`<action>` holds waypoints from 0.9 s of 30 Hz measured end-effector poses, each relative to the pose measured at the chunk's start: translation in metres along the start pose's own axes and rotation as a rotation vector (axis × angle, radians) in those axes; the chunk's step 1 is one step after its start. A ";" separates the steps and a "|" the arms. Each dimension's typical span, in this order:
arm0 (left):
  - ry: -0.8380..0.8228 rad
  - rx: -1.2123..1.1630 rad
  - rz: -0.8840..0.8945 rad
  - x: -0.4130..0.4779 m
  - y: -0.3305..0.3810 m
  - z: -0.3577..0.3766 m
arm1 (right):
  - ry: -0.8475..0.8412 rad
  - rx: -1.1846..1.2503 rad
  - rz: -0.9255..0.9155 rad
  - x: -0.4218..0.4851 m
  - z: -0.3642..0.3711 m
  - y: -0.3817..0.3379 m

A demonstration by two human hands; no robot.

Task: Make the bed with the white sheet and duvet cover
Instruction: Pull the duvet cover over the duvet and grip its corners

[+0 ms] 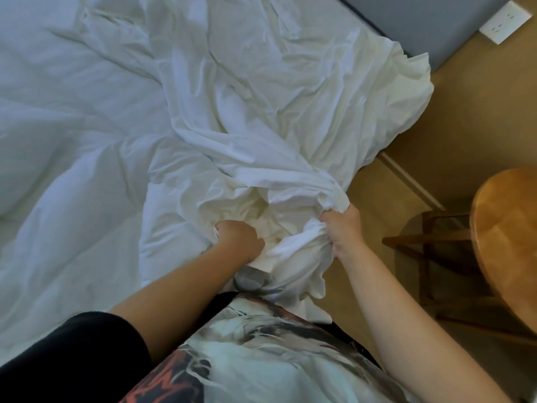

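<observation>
A crumpled white duvet cover (279,112) lies bunched over the near right corner of the bed and spills over the edge toward the floor. My left hand (238,239) grips a fistful of its cloth near the bed's edge. My right hand (343,231) grips another gathered fold a little to the right, over the floor. A puffy white duvet (72,141) covers the left part of the bed. The sheet under it is hidden.
A round wooden table (505,245) with dark wooden legs stands at the right, close to my right arm. Tan carpet (465,117) runs along the bed's right side. A white wall socket (504,21) sits at the top right.
</observation>
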State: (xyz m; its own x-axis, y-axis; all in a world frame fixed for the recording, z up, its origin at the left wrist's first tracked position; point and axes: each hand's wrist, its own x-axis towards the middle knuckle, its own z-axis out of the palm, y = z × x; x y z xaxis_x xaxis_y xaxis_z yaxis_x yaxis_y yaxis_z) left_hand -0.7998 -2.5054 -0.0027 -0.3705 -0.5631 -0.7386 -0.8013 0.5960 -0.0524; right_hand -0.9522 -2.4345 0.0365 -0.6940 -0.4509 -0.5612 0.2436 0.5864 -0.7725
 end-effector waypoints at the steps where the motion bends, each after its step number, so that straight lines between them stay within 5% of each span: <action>1: -0.008 0.074 0.015 -0.004 -0.002 -0.003 | 0.035 -0.100 -0.039 0.003 -0.003 0.003; 5: 0.099 0.317 0.354 -0.019 -0.012 0.005 | 0.145 -0.495 -0.217 0.016 -0.015 0.013; 8: 0.044 0.285 0.504 -0.027 -0.023 0.013 | 0.136 -0.583 -0.256 0.017 -0.019 0.014; 13: -0.042 0.142 0.369 -0.030 -0.022 0.004 | 0.005 -0.464 -0.176 0.016 -0.025 0.010; 19: 0.043 -0.102 0.110 -0.022 -0.010 -0.003 | -0.162 -0.347 -0.003 0.015 -0.028 0.012; 23: 0.165 -0.341 0.027 0.002 0.015 0.004 | -0.193 -0.287 0.081 0.016 -0.028 0.013; 27: 0.110 -0.353 -0.005 0.018 0.028 0.022 | -0.172 -0.303 0.071 0.017 -0.026 0.013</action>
State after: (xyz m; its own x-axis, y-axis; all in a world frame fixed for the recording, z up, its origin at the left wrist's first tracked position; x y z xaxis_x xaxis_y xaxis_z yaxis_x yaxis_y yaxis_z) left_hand -0.8191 -2.4865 -0.0323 -0.3987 -0.6356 -0.6611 -0.9090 0.3693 0.1932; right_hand -0.9778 -2.4170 0.0245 -0.5518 -0.4937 -0.6721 0.0573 0.7816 -0.6211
